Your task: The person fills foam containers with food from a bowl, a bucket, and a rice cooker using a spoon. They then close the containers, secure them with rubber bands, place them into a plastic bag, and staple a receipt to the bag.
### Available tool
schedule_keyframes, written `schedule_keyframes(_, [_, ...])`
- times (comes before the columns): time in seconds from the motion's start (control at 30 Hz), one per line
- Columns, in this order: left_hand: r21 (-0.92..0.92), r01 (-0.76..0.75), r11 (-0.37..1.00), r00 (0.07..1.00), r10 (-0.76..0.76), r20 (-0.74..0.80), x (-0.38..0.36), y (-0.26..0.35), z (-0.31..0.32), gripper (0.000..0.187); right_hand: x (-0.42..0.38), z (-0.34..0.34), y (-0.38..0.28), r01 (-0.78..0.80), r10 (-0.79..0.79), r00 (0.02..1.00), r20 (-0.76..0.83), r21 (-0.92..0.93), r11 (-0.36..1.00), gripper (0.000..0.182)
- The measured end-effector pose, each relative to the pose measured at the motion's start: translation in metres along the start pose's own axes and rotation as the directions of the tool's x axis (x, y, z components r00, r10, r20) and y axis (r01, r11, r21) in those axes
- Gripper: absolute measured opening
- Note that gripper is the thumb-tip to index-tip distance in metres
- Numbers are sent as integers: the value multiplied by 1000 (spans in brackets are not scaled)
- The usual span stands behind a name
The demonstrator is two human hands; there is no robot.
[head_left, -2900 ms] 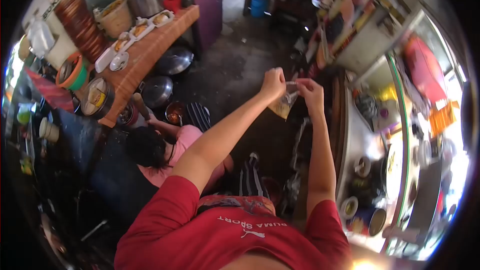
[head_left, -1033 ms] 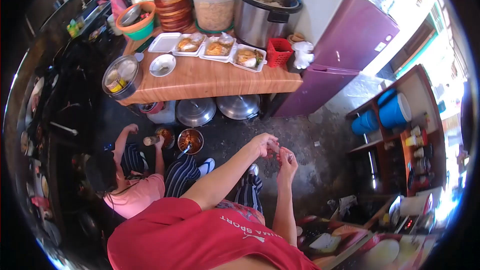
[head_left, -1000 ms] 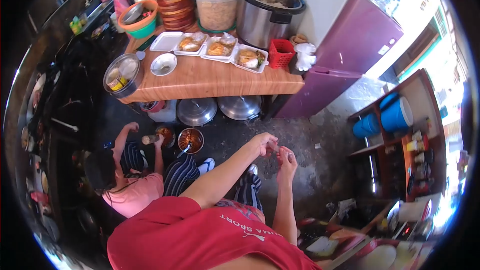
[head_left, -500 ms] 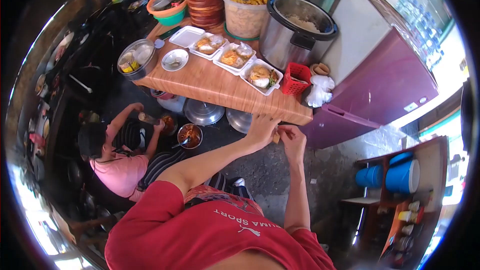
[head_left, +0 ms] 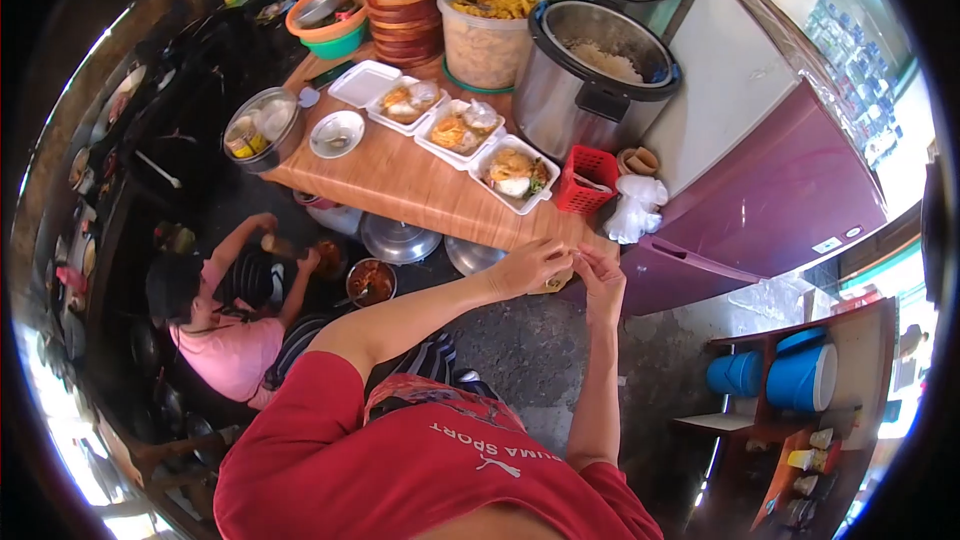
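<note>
My left hand (head_left: 532, 266) and my right hand (head_left: 602, 280) meet at the front edge of the wooden table (head_left: 400, 185), fingertips pinched close together. A small yellowish packet (head_left: 552, 285) hangs below my left hand, partly hidden by it. Whatever is between the fingertips of my right hand is too small to make out. Beyond the hands, an open white foam box (head_left: 516, 202) holds rice, fried food and greens. Two more filled boxes stand in a row with it, a foam box (head_left: 452, 140) and another foam box (head_left: 404, 120).
A red basket (head_left: 585, 180), plastic bags (head_left: 637, 208), an open rice cooker (head_left: 590, 70) and a tub of yellow food (head_left: 485, 40) stand around the boxes. A purple fridge (head_left: 770, 190) is on the right. A seated person (head_left: 230, 340) handles food at lower left.
Both hands have shifted slightly to the right, with their fingertips closer together. The packet hangs lower beneath the left hand. The view has tilted a little; the seated person's hands have moved slightly.
</note>
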State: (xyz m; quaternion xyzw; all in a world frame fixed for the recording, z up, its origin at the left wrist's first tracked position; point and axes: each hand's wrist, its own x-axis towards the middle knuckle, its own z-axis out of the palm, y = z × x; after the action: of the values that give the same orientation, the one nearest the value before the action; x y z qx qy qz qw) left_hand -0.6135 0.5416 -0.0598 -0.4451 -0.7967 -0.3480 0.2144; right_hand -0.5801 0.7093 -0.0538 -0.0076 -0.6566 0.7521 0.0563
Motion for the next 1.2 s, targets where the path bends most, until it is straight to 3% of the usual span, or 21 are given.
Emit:
schedule_keyframes(0.07, [-88,31,996,999,-28,30,1,-7,12,28,5,-5,6,-21,22,1000,2,-93,995,29])
schedule_keyframes(0.17, [-191,63,980,995,-47,83,2,-14,19,27,12,-4,5,11,-7,1000,11,-426,905,31])
schedule_keyframes(0.23, [-250,37,968,997,-20,69,3,-22,24,24,14,7,2,90,-109,994,-24,-400,912,29])
schedule_keyframes(0.27, [-282,118,952,991,-93,101,1,-26,26,22,14,12,2,130,-157,987,-40,-389,912,28])
schedule_keyframes(0.33, [-337,283,898,957,-239,168,3,-26,16,19,16,18,3,125,-220,968,-118,-533,837,18])
schedule_keyframes(0.37, [-305,341,889,940,-316,131,-1,-33,22,17,18,21,4,120,-257,955,-148,-600,791,14])
schedule_keyframes(0.47, [-244,555,795,827,-560,59,-11,-50,44,10,19,32,27,-72,-56,987,-154,-711,699,18])
schedule_keyframes(0.5, [-242,645,724,756,-650,70,-12,-51,46,8,23,36,37,-228,142,973,-184,-644,730,30])
schedule_keyframes(0.57, [-248,773,583,615,-785,72,-15,-60,53,3,30,44,58,-333,259,942,-213,-499,800,32])
schedule_keyframes(0.63, [-264,810,523,560,-824,85,-23,-74,60,4,38,52,71,-407,359,910,-205,-282,869,34])
schedule_keyframes(0.67, [-271,827,492,532,-842,93,-28,-80,63,4,41,53,75,-403,362,913,-187,-276,873,33])
schedule_keyframes(0.77, [-280,841,463,509,-852,121,-23,-86,52,6,55,56,80,-395,365,917,-162,-237,887,30])
schedule_keyframes(0.87, [-146,796,588,583,-809,-83,-11,-84,37,8,66,65,88,-399,370,911,-183,-157,903,24])
schedule_keyframes(0.97, [-1,797,604,602,-795,-72,-17,-109,44,8,76,79,93,-383,359,915,-184,-120,916,21])
schedule_keyframes(1.03, [-194,926,324,359,-915,184,-15,-127,40,17,80,85,91,-382,355,919,-171,-165,909,19])
schedule_keyframes(1.13, [-418,908,-2,190,-890,415,-7,-138,19,17,91,92,102,-252,226,964,-137,-213,944,16])
schedule_keyframes(1.2, [-510,860,-16,223,-887,404,1,-132,-6,12,94,102,89,-65,23,996,-84,-537,841,13])
